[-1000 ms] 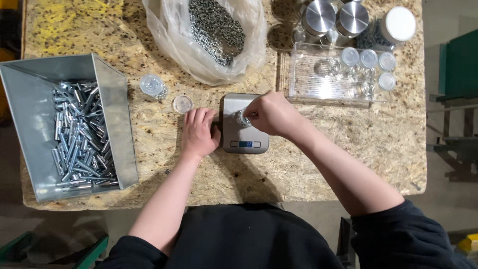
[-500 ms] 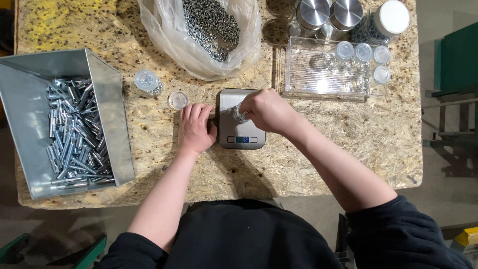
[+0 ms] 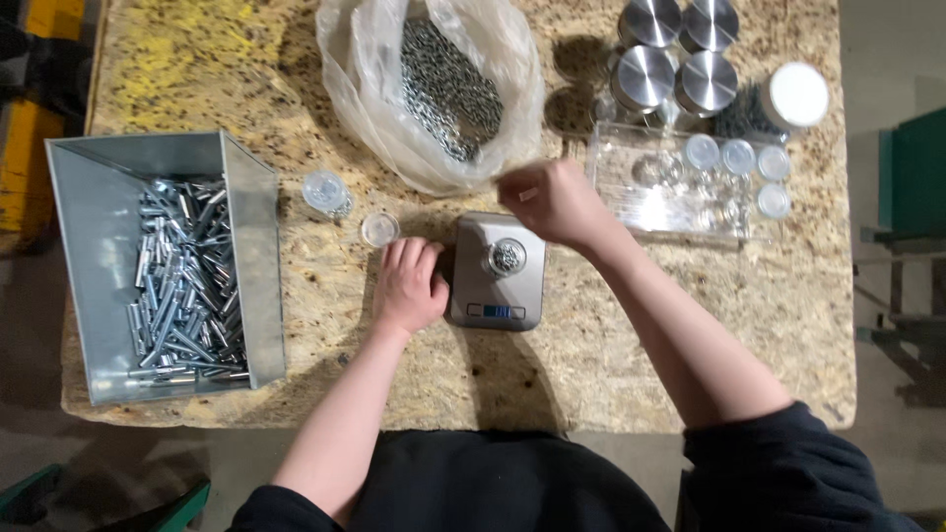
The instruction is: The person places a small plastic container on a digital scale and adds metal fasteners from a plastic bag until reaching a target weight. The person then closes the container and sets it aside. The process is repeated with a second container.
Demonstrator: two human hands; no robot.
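A small silver digital scale (image 3: 471, 296) sits on the chipboard table (image 3: 611, 335). On its plate stands a little clear jar (image 3: 507, 256) filled with small metal pieces. My left hand (image 3: 407, 286) lies flat on the table, palm down, touching the scale's left edge and holding nothing. My right hand (image 3: 552, 202) hovers above the scale's far edge, blurred, at the mouth of a clear plastic bag (image 3: 374, 118) of small metal parts (image 3: 448, 84). Its fingers are curled together, and nothing shows in them.
A grey metal bin (image 3: 99, 187) of bolts stands at the left. A closed small jar (image 3: 324, 190) and a loose clear lid (image 3: 379, 229) lie left of the scale. At the back right are a clear tray (image 3: 631, 212) with small jars, several metal tins (image 3: 642, 77), and a white-lidded jar (image 3: 796, 96).
My right hand has lifted off the jar on the scale and moved away towards the bag. The left hand stays by the scale.
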